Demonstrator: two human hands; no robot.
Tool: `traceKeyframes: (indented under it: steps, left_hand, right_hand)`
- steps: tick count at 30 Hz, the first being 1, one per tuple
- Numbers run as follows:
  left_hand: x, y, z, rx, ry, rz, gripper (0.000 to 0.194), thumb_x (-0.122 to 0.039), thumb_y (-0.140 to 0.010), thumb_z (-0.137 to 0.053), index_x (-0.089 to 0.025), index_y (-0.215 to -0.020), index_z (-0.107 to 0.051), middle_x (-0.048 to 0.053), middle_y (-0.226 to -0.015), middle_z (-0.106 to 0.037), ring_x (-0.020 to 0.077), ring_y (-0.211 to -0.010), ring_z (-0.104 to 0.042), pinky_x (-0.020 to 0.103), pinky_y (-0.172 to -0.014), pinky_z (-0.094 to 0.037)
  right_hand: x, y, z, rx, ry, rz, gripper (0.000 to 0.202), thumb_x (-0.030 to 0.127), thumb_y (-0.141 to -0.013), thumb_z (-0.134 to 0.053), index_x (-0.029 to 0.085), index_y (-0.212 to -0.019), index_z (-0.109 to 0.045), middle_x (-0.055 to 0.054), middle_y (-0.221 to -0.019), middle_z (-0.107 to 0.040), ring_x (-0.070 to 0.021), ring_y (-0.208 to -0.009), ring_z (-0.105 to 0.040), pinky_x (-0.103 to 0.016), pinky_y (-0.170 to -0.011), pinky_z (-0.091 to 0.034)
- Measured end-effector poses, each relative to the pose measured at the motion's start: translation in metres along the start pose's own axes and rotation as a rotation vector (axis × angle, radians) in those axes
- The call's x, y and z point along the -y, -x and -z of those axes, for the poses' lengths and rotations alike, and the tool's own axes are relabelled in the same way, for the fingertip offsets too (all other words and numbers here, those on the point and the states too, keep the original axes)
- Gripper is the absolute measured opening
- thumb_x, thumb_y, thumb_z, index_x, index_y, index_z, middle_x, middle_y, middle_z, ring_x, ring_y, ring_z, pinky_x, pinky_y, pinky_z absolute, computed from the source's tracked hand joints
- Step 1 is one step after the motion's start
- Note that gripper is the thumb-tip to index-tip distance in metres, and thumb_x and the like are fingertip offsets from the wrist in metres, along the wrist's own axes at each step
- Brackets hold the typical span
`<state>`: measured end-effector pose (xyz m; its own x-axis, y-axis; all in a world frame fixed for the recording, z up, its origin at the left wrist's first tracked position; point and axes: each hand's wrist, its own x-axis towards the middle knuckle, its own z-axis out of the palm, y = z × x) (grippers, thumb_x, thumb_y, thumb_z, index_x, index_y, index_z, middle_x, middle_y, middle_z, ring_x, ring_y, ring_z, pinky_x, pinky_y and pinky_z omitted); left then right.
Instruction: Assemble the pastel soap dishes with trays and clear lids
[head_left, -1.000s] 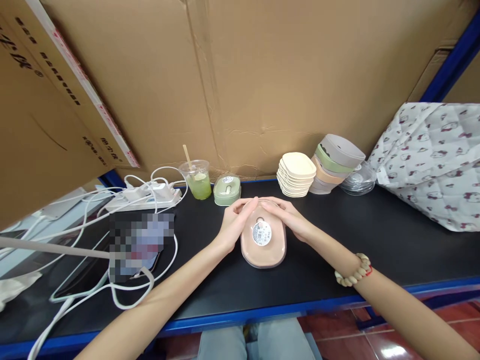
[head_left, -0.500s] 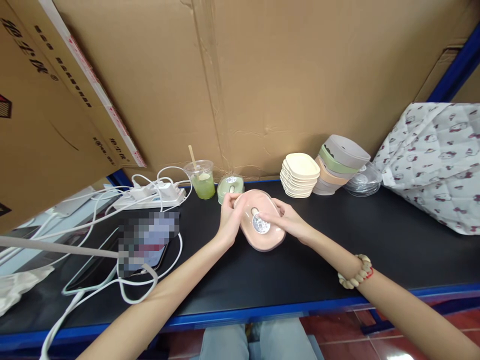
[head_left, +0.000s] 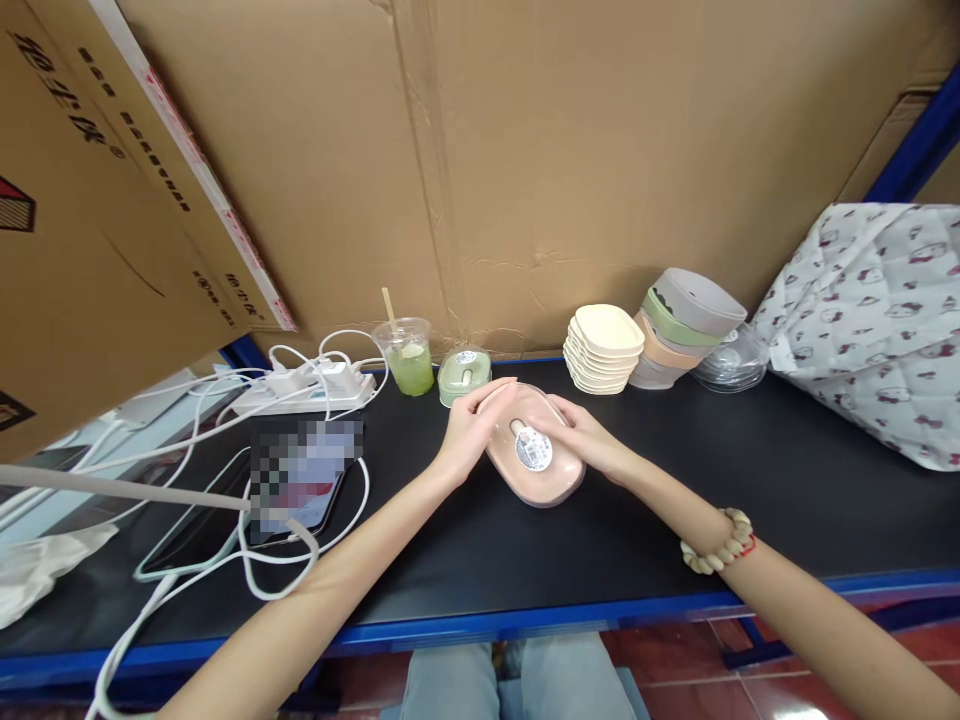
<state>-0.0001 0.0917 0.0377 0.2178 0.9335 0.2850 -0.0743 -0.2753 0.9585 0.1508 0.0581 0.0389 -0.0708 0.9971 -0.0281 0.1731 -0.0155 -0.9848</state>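
Observation:
Between my hands is a pink rounded box [head_left: 541,482] with a glossy clear cover and a round printed sticker [head_left: 534,449] on top. My left hand [head_left: 466,432] grips its upper left edge, fingers laid along the rim. On the upper right side, my right hand [head_left: 589,432] holds the same box, its thumb reaching over the top by the sticker. The box tilts toward me above the black table. A similar green box [head_left: 465,376] with a clear cover stands just behind my left hand.
Cream trays [head_left: 606,348] are stacked at the back, beside coloured bands or shells [head_left: 686,315] and clear covers [head_left: 731,358]. A green drink [head_left: 411,362], a power strip [head_left: 304,393], white cables and a phone [head_left: 307,480] lie left. A patterned cloth bag [head_left: 877,320] stands right.
The box has shifted slightly right and toward me in view, and turned a little. My left fingers have straightened across its upper edge. Both hands stay on it.

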Motion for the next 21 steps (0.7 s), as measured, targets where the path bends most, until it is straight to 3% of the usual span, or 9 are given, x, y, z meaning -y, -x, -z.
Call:
traceKeyframes:
  steps: [5, 9, 12, 15, 21]
  left_hand:
    - [-0.0023, 0.0014, -0.0014, -0.012, 0.038, 0.02, 0.032, -0.038, -0.069, -0.065, -0.016, -0.092, -0.071, 0.006, -0.108, -0.067, 0.0219, -0.112, -0.055, 0.03, -0.097, -0.04]
    - [0.0, 0.0018, -0.0032, -0.113, 0.151, 0.269, 0.043, -0.048, -0.067, -0.066, -0.015, -0.096, -0.068, 0.008, -0.104, -0.067, 0.0217, -0.1, -0.06, 0.028, -0.081, -0.046]
    - [0.0037, -0.0005, -0.0024, -0.153, 0.212, 0.462, 0.053, -0.056, -0.07, -0.061, -0.016, -0.105, -0.064, 0.009, -0.105, -0.066, 0.0195, -0.09, -0.062, 0.024, -0.066, -0.046]
    - [0.0062, -0.0025, -0.0012, -0.157, 0.191, 0.47, 0.048, -0.054, -0.076, -0.055, -0.017, -0.106, -0.062, 0.008, -0.11, -0.064, 0.018, -0.092, -0.061, 0.022, -0.064, -0.045]
    - [0.0069, -0.0025, -0.0015, -0.068, 0.116, 0.482, 0.039, -0.041, -0.087, -0.041, -0.018, -0.115, -0.054, 0.01, -0.119, -0.059, 0.0211, -0.102, -0.058, 0.025, -0.068, -0.046]
  right_hand:
    - [-0.0009, -0.0012, 0.0016, 0.009, -0.04, -0.014, 0.065, 0.053, -0.053, -0.071, 0.011, -0.1, -0.053, -0.005, -0.104, -0.058, -0.0123, -0.098, -0.055, -0.022, -0.086, -0.044]
    - [-0.0042, -0.0038, 0.0035, -0.042, -0.042, -0.026, 0.074, 0.043, -0.06, -0.068, 0.018, -0.125, -0.043, -0.006, -0.12, -0.051, -0.0129, -0.109, -0.052, -0.026, -0.097, -0.043]
    - [-0.0078, -0.0046, 0.0049, -0.135, 0.164, 0.1, 0.083, 0.045, -0.057, -0.07, 0.021, -0.131, -0.04, -0.007, -0.124, -0.047, -0.0166, -0.115, -0.048, -0.035, -0.105, -0.039]
    - [-0.0081, -0.0018, 0.0052, -0.145, 0.473, 0.251, 0.085, 0.052, -0.052, -0.072, 0.025, -0.128, -0.044, -0.006, -0.13, -0.042, -0.0222, -0.121, -0.044, -0.044, -0.109, -0.033]
    - [-0.0048, 0.0033, 0.0045, -0.077, 0.775, 0.214, 0.094, 0.047, -0.052, -0.073, 0.029, -0.137, -0.036, -0.006, -0.134, -0.038, -0.0259, -0.118, -0.047, -0.05, -0.099, -0.04]
